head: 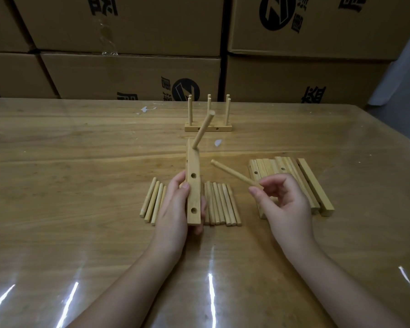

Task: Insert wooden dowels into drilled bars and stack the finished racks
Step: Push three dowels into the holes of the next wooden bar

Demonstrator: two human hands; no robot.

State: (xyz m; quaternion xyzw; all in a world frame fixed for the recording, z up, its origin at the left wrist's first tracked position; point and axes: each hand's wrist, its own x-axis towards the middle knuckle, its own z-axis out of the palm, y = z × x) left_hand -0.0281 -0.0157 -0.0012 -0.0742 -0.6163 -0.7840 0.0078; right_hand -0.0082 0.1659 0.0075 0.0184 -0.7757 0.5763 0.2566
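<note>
My left hand (175, 209) grips a drilled wooden bar (193, 185) held lengthwise above the table. One dowel (202, 131) stands in the bar's far hole, and two nearer holes show as dark circles. A loose dowel (234, 172) is pinched in my right hand (284, 204), its free end pointing left toward the bar without touching it. Several loose dowels (220, 203) lie in a row on the table under and beside my left hand. To the right lies a pile of drilled bars (301, 181). Finished racks (208, 119) with upright dowels stand farther back.
The wooden table (81, 162) is covered with a shiny clear sheet. Small white scraps (218, 142) lie near the racks. Stacked cardboard boxes (128, 74) form a wall along the table's far edge.
</note>
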